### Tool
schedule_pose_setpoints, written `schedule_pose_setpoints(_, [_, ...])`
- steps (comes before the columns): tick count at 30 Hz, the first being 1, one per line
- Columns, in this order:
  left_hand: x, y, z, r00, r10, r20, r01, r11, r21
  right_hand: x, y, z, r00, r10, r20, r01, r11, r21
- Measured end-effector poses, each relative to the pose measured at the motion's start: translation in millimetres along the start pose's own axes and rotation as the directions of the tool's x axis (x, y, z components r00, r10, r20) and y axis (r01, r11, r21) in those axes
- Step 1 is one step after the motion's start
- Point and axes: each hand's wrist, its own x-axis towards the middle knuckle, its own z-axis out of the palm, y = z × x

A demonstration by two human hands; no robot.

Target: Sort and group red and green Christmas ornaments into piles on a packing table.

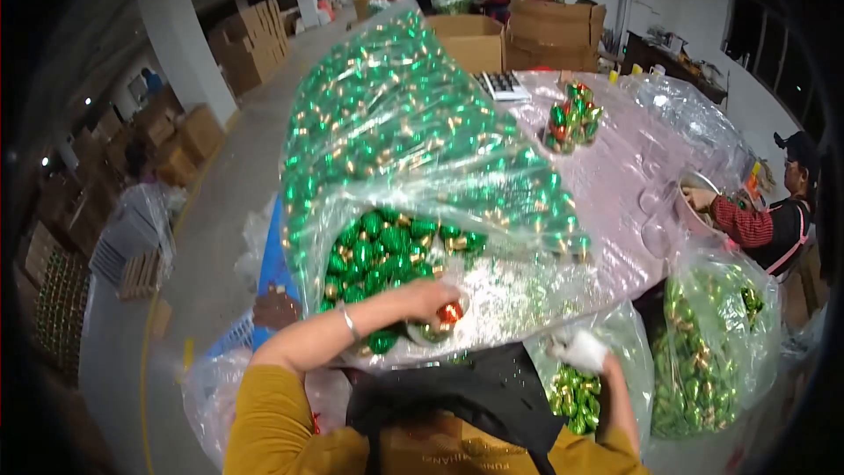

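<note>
My left hand (426,299), bare and with a bracelet at the wrist, curls its fingers over a shiny red ornament (451,311). That ornament sits at the mouth of a clear plastic container (429,331) near the table's front edge. Loose green ornaments (374,251) with gold caps spill from the opening of a large clear bag (413,123) just beyond. My right hand (584,352), in a white glove, hangs at the table edge above an open clear bag of lighter green ornaments (576,398). Its fingers are blurred, and what they may hold does not show.
A filled container of red, green and gold ornaments (574,119) stands on the pink-covered table (615,149). Another bag of light green ornaments (703,352) is at the right. A co-worker (774,220) reaches into a bowl there. Cardboard boxes (554,33) stand behind the table.
</note>
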Motion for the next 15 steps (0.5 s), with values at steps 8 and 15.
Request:
schedule_pose_setpoints(8, [5,-9,-23,0.995,0.096,0.027,-0.097,0.993,0.067,-41,273,180,0.486,0.712,-0.508,-0.798,0.598,0.075])
schedule_pose_setpoints(15, [-7,-2,-21,0.985,-0.145,-0.093,0.153,0.984,0.087,47,300,279,0.726,0.687,0.02,-0.56,0.609,-0.562])
